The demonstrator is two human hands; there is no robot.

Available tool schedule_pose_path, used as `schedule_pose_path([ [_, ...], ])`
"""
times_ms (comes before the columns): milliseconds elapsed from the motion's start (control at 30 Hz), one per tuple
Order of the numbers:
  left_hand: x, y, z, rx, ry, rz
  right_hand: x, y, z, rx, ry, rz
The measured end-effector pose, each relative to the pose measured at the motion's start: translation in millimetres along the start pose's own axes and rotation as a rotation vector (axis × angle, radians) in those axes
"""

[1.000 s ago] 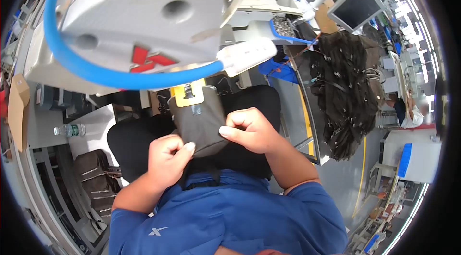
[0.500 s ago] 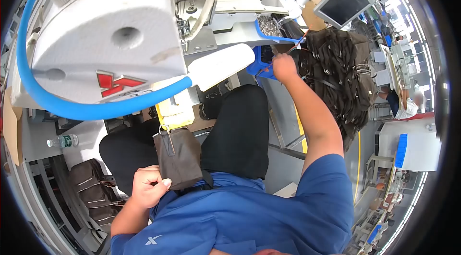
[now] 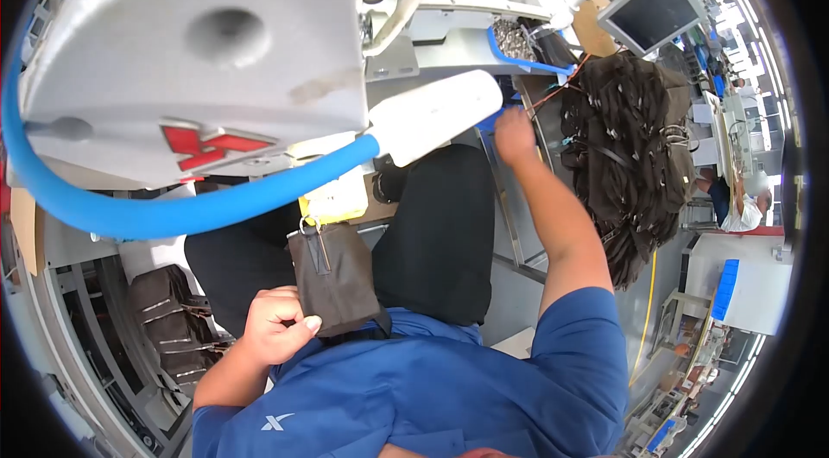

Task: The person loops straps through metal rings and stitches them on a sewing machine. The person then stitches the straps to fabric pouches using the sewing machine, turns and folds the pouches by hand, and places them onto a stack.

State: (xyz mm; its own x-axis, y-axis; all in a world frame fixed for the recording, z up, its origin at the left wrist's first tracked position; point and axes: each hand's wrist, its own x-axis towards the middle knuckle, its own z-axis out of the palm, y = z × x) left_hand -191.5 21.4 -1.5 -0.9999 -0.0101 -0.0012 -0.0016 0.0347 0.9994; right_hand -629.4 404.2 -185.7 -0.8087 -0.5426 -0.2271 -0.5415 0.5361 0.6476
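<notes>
A small dark brown bag (image 3: pixel 337 277) with a metal ring and a short strap at its top rests against my lap. My left hand (image 3: pixel 281 326) is closed on the bag's lower left edge, thumb on top. Out to the right, my right hand (image 3: pixel 515 137) is at the blue bin (image 3: pixel 490 120), most of which is hidden by the hand and a white machine part. Its fingers look curled in, and whatever they hold is out of sight. Just beyond the ring is a yellow piece (image 3: pixel 337 202) on the machine.
A large white machine head (image 3: pixel 285 52) with a blue hose (image 3: pixel 216 208) fills the upper left. Many dark bags (image 3: pixel 622 147) hang in a heap at right; more bags (image 3: pixel 168 320) lie at left. A tray of metal parts (image 3: pixel 514 39) and a monitor (image 3: pixel 652 9) stand at the back.
The view has shifted, so the machine head looms larger. My right hand has drawn back slightly from the blue bin toward me. My left hand still holds the bag.
</notes>
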Motion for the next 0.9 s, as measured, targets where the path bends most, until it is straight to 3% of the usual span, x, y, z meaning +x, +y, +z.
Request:
schedule_pose_path([
  [67,-2,0,1,0.004,-0.014,-0.008,3,29,-10,-0.212,0.180,0.154],
  [200,-4,-2,0,0.043,-0.022,-0.002,21,54,-36,0.058,-0.203,0.083],
  [267,-1,-3,0,0.045,-0.021,0.008,28,40,-44,0.063,-0.273,-0.015],
  [333,1,-3,5,0.028,-0.014,0.018,18,10,-28,-0.053,-0.121,-0.119],
  [400,3,-2,8,0.003,-0.006,0.020,11,-32,5,0.030,-0.306,-0.165],
  [467,3,-1,7,-0.004,-0.008,0.019,-8,-79,75,0.345,-0.494,-0.115],
  [533,2,1,5,0.005,-0.012,0.018,-61,-98,51,0.662,-0.552,0.009],
  [600,1,1,2,0.027,-0.015,0.008,-103,-130,64,0.784,-0.638,0.031],
  [900,6,13,4,0.057,-0.048,0.028,-217,-232,89,0.951,-0.787,0.078],
])
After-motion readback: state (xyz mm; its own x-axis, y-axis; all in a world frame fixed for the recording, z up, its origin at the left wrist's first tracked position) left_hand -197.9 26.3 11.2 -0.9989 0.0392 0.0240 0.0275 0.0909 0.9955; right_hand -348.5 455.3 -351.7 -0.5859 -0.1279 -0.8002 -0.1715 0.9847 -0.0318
